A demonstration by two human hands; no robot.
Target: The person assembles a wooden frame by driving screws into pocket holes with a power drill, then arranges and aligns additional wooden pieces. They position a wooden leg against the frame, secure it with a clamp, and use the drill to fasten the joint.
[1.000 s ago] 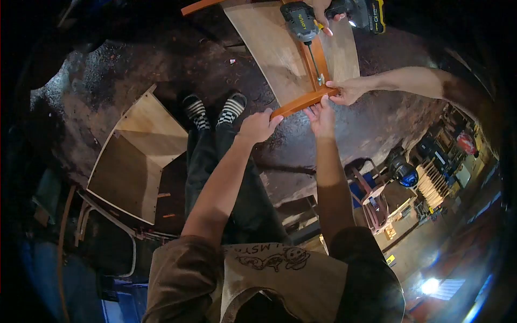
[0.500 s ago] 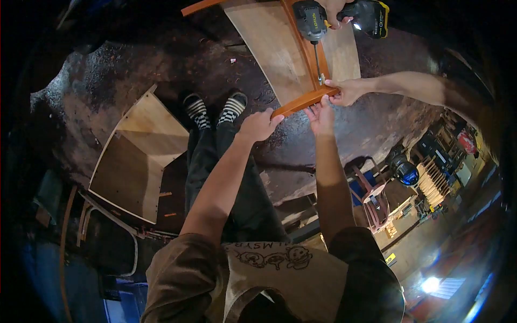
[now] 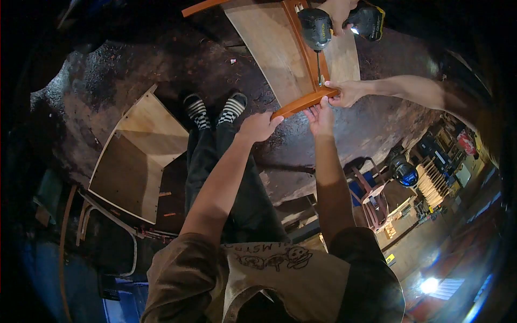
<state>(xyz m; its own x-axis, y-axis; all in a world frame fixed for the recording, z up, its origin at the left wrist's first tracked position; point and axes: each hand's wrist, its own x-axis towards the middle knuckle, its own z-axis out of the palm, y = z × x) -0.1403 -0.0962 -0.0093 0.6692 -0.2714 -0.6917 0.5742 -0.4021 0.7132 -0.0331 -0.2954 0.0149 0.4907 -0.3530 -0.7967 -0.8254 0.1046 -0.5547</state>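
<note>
- 9 o'clock: open-fronted pale plywood box (image 3: 126, 161) on the dark, stained floor (image 3: 344, 132), well apart from the work.
- 11 o'clock: person's feet in checkered black-and-white socks (image 3: 230, 112) and dark sandals.
- 12 o'clock: left hand (image 3: 257, 127), fingers closed round the left end of the slim orange-brown wooden bar.
- 12 o'clock, farther out: broad pale plywood panel (image 3: 264, 43), orange-brown wooden rail (image 3: 308, 59) along it.
- 1 o'clock: slim orange-brown wooden bar (image 3: 304, 104), set crosswise at the rail's near end, tilted up to the right.
- 1 o'clock, above the bar: black-and-yellow cordless driver (image 3: 315, 31), gripped in a co-worker's upper hand (image 3: 335, 16), long bit down at the rail-bar joint. Step in hand looks like steadying the bar for fastening; next move seems to call for a firm, still grip, fingers clear of the bit.
- 2 o'clock: right hand (image 3: 322, 119), palm up, fingers partly curled, loosely closed on the bar's near edge toward its right end.
- 2 o'clock, just beyond: co-worker's lower hand (image 3: 347, 92) pinching the bar's right end.
- 3 to 4 o'clock: reddish-brown wooden chair (image 3: 375, 203), then stacked pale wooden slats (image 3: 432, 185).
</note>
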